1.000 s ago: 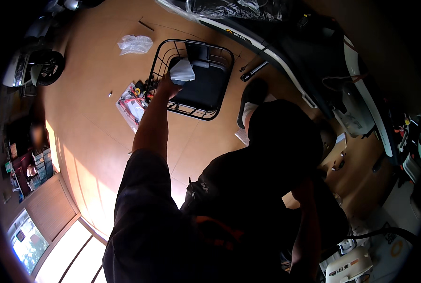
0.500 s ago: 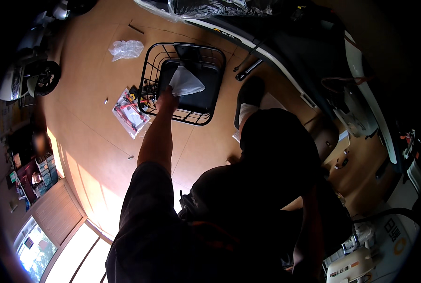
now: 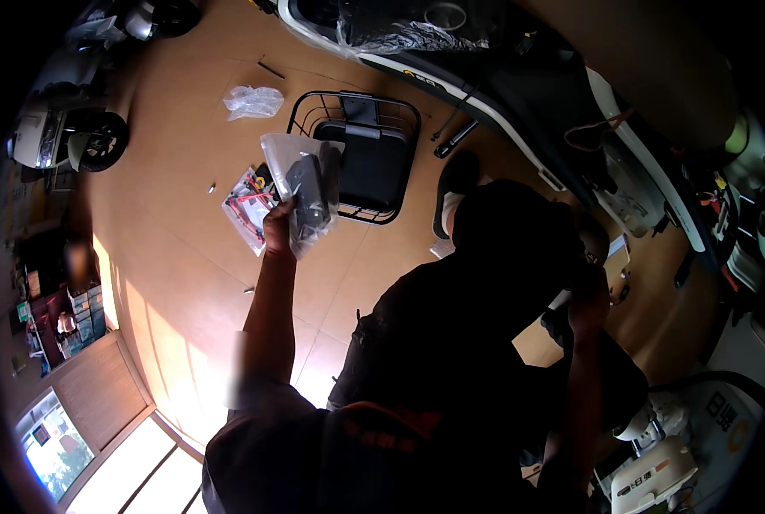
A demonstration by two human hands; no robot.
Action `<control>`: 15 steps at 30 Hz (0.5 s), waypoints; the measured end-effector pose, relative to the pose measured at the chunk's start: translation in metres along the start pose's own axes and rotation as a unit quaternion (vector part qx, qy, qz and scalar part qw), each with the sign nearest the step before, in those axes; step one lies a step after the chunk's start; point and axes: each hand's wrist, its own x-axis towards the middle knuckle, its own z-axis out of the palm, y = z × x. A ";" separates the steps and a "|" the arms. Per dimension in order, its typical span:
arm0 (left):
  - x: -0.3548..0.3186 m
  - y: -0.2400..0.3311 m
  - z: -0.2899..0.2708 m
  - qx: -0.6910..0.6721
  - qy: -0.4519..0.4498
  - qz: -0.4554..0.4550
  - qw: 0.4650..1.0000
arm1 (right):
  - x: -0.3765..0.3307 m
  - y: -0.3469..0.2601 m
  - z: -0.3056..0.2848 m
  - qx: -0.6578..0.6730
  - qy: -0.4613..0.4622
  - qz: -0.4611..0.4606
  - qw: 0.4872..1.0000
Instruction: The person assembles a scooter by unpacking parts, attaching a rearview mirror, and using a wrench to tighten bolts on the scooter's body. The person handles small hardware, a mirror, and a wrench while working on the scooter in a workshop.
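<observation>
My left hand [image 3: 278, 226] grips the lower edge of a clear plastic bag [image 3: 273, 151], raised above the floor. Dark, elongated parts [image 3: 310, 187] show through the plastic; their exact kind is not clear. Just beyond the bag, a black wire basket [image 3: 416, 141] with a solid dark bottom lies on the floor, its left side partly covered by the bag. My right hand [image 3: 590, 300] is in deep shadow beside my bent knee, and its fingers cannot be made out.
Left of the raised bag, a small bag of red and black parts [image 3: 245, 214] lies on the floor. A crumpled plastic bag [image 3: 255, 102] is farther off. A black cylindrical tool [image 3: 456, 139] lies beside the white-and-black scooter [image 3: 485, 107]. Another scooter's wheel [image 3: 101, 141] stands far left.
My left hand has come out of the basket and back toward me, lifting the bag, whose dark contents now show. My right hand has moved up beside the knee. The view has shifted slightly.
</observation>
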 end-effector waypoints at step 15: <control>-0.119 0.001 0.156 -0.135 -0.243 0.012 0.961 | -0.018 -0.227 -0.051 0.088 0.046 -0.252 0.963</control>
